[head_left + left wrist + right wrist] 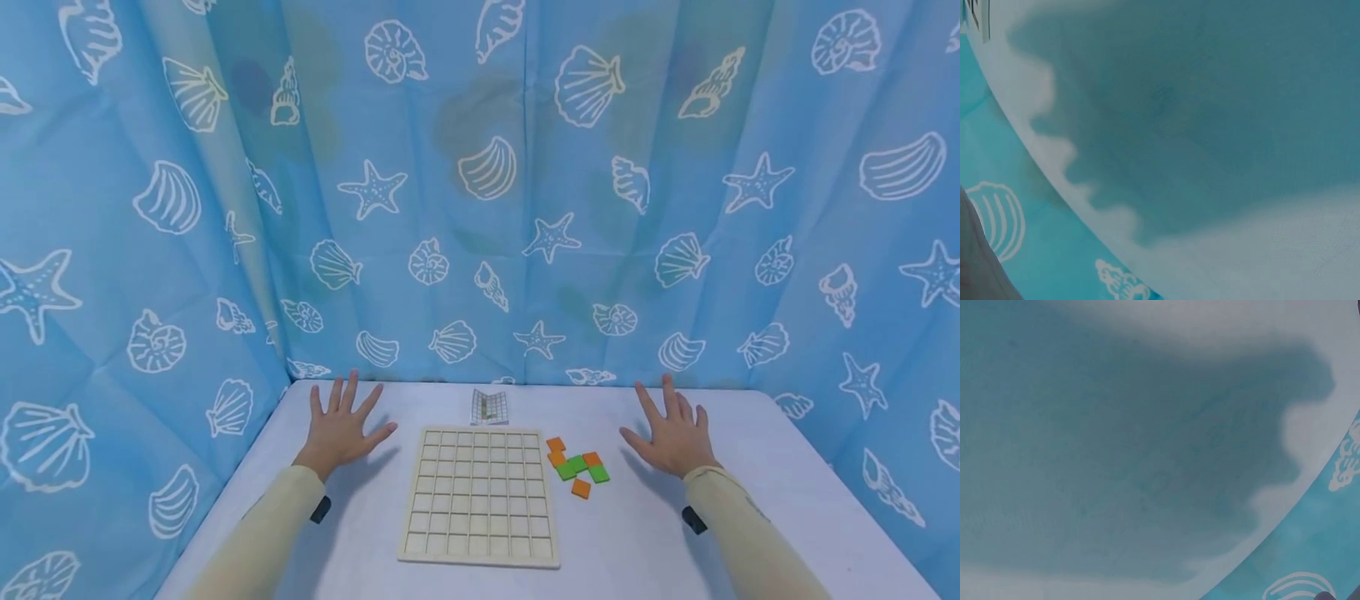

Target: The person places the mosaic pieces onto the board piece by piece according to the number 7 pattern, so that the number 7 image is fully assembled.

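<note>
**Head view: seven loose tiles (pixel 577 464), none on the board (pixel 478 504)**

The board, a pale square grid, lies flat on the surface (pixel 630 533). No tile shows in any of its cells. Four orange tiles and three green ones lie scattered just right of the board, along its far half. Several seem to touch at edges or corners; one orange tile lies a little apart, about level with the board's middle. Just past the board's far edge is a small card (pixel 490 407) printed with a grid and a little green marking, too small to read.

The left hand (pixel 341 429) is to the left of the board; the right hand (pixel 671 433) is to its right, beyond the tiles. Both have their fingers spread and hold nothing, and neither touches board, card or tiles. Each wrist view shows a broad hand shadow (pixel 1210 425) on the surface, so the hands seem raised; whether any fingertip meets the surface, I cannot tell.

Judging by this layout, the work is at its very start, or only set out: nothing on the board looks done, and all seven tiles are left to handle.
</note>
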Tool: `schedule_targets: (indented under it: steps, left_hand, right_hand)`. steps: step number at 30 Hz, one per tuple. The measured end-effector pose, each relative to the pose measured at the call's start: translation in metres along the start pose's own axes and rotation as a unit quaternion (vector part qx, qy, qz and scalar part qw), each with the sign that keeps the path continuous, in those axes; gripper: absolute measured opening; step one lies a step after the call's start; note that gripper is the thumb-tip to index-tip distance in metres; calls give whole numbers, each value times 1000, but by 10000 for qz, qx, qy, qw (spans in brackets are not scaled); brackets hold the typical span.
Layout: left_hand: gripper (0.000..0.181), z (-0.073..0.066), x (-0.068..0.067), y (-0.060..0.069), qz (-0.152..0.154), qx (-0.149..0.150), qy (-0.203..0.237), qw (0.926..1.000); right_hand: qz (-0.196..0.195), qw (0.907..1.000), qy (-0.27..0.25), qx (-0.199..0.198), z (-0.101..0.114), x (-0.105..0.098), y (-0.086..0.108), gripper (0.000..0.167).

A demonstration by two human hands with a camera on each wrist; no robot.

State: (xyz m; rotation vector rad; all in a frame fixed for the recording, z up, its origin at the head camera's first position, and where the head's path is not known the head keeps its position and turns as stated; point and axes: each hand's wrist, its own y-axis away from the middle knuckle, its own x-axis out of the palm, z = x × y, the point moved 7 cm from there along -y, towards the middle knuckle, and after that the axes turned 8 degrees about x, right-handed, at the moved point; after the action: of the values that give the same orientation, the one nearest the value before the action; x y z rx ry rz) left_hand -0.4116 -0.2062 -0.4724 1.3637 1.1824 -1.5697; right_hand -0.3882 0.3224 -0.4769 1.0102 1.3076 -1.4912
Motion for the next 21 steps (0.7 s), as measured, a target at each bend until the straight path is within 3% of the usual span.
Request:
schedule_targets:
  steps: [12,21]
  left_hand:
    - [86,-7,-2,1,6,52,181,9998]
    - [85,-33,-10,2,-230,253,459,9984]
  right_hand:
    - [143,9998,114,-62,16,3,-1,86]
    - [160,9986,40,-500,52,9,-7,84]
